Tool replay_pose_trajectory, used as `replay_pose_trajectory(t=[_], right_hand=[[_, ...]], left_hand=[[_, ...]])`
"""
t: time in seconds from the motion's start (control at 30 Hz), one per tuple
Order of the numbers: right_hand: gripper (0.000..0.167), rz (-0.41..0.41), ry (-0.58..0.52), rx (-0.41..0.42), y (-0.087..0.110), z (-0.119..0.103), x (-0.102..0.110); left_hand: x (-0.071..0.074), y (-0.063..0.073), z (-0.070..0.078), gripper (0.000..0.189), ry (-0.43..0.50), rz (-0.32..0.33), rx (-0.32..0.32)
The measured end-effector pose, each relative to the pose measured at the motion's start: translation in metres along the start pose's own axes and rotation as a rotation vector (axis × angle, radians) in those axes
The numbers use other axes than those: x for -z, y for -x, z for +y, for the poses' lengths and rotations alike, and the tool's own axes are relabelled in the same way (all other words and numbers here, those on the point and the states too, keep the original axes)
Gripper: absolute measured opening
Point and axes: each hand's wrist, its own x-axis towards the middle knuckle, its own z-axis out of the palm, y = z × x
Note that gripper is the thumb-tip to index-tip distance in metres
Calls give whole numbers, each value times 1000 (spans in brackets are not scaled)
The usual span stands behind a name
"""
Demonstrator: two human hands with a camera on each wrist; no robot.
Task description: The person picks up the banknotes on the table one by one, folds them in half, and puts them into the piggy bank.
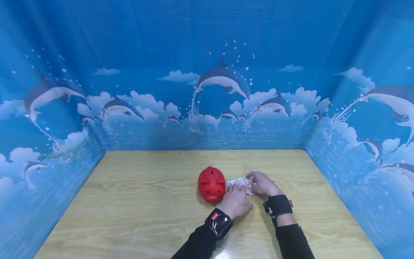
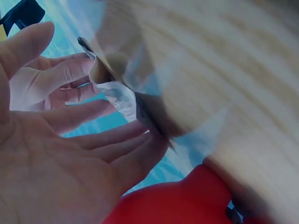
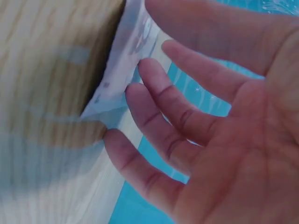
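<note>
A pale pinkish banknote (image 1: 240,182) lies on the table between my two hands, a little uneven and partly covered by fingers. My left hand (image 1: 234,202) rests its extended fingertips on the near left part of the banknote; the left wrist view shows those fingers (image 2: 126,140) along its raised edge. At the other end, my right hand (image 1: 262,184) touches the banknote with loosely bent fingers (image 3: 154,112), thumb spread from them in the right wrist view. A red piggy bank (image 1: 211,185) stands just left of the left hand, its slot upward and its snout toward me.
The wooden table (image 1: 136,201) extends to both sides of the hands. A blue curtain (image 1: 155,90) printed with dolphins and clouds encloses its back and sides. Dark bands with devices (image 1: 219,223) are strapped around both wrists.
</note>
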Motion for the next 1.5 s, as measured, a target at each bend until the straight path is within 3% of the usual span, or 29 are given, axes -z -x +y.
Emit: replay_pose_trajectory(t=[0.13, 0.27, 0.57, 0.77, 0.9, 1.17, 1.3, 1.5], right_hand=[[64, -5, 84, -22, 1, -1, 0], [58, 20, 114, -24, 3, -1, 1], [32, 71, 17, -21, 0, 1, -1], [15, 90, -92, 9, -1, 2, 2], [14, 97, -150, 29, -2, 1, 7], [21, 148, -244, 127, 1, -7, 15], [23, 173, -296, 162, 6, -14, 19], [20, 235, -272, 282, 11, -26, 23]], left_hand=[[-1, 0, -1, 72, 1, -18, -3], [2, -1, -3, 73, 35, -49, -5], [2, 2, -4, 81, 94, -102, 8], [3, 5, -6, 86, 180, -94, -13], [6, 6, -7, 92, 257, -83, -12], [9, 1, -9, 96, 484, 26, -30], [12, 0, -10, 84, 573, 119, -20], [21, -1, -11, 64, 633, 300, -5]])
